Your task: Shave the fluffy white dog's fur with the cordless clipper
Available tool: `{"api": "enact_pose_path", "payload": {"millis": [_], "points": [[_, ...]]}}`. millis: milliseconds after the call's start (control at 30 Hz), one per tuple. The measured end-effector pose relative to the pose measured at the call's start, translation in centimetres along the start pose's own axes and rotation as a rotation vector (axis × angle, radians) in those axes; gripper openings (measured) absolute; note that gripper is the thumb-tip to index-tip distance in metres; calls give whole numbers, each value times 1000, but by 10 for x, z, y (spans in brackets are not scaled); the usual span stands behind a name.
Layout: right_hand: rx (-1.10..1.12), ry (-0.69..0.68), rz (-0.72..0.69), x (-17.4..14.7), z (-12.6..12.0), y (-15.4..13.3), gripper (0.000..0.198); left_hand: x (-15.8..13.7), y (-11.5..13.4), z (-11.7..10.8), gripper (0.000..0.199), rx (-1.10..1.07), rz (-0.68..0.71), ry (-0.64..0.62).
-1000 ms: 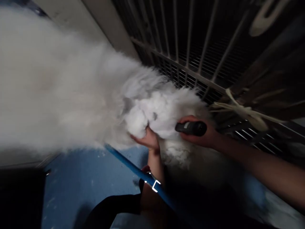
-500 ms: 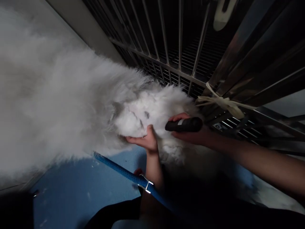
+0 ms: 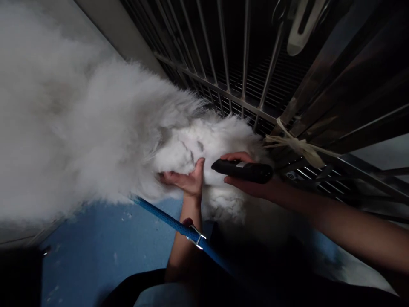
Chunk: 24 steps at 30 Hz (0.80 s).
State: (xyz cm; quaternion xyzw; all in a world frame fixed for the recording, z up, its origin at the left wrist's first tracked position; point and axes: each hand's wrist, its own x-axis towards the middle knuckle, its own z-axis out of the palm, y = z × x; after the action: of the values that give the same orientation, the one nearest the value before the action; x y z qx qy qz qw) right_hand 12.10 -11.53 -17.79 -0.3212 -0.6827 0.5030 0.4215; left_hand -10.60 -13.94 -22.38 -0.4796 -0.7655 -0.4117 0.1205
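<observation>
A large white fluffy dog (image 3: 111,111) stretches from the left side to the middle of the head view, with a close-cropped patch showing near my hands. My left hand (image 3: 188,181) presses up against this coat from below, thumb spread away from the fingers; the fingertips are partly sunk in fur beneath a thick white tuft (image 3: 175,155). In my right hand (image 3: 238,181) is a black hair clipper (image 3: 244,170), its tapered head pointing left at the cropped fur. Whether the blade touches the skin I cannot tell.
Metal cage bars (image 3: 246,51) rise behind the dog. A pale strip tied in a knot (image 3: 298,143) hangs on the cage frame. The blue leash (image 3: 166,219) with a metal buckle crosses over my left forearm. Blue floor (image 3: 96,251) lies below.
The clipper has moved left across the cropped fur, closer to my left thumb. My left hand has shifted slightly left and up, and the view has tilted a little.
</observation>
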Motion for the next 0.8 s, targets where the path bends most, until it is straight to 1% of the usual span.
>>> {"api": "enact_pose_path", "payload": {"millis": [67,100,133,167,200,233,300,333,367,400,467,500,567,667,733,800], "points": [[-79,-104,-1,2,0,2,37,5,2,-5,123,94,31,115],[-122,-175,-14,2,0,5,33,9,2,-8,120,138,52,171],[-156,-239,-36,2,0,6,30,13,2,-12,114,160,92,161],[-180,-277,-63,2,0,7,29,18,3,-17,103,171,148,121],[-195,-281,-85,3,0,7,28,25,4,-23,89,180,225,64],[-202,-252,-100,4,1,6,30,32,6,-30,74,194,317,-4],[-213,-145,-112,8,4,5,36,49,12,-44,44,224,544,-149],[-225,-108,-109,10,6,6,38,58,16,-50,33,236,639,-218],[-243,-105,-105,11,9,9,38,65,20,-56,27,235,710,-281],[-265,-133,-113,12,12,12,37,72,24,-60,24,226,746,-348],[-329,-232,-156,9,16,21,32,81,31,-65,23,192,741,-453],[-365,-282,-185,8,17,24,31,82,33,-65,23,174,715,-482],[-428,-346,-239,6,16,24,32,82,35,-64,23,143,664,-479],[-453,-331,-257,12,9,14,33,79,35,-60,22,101,626,-445],[-458,-336,-239,17,6,10,31,78,33,-58,24,67,615,-455],[-481,-415,-195,15,4,14,34,77,29,-57,25,36,625,-462]]}}
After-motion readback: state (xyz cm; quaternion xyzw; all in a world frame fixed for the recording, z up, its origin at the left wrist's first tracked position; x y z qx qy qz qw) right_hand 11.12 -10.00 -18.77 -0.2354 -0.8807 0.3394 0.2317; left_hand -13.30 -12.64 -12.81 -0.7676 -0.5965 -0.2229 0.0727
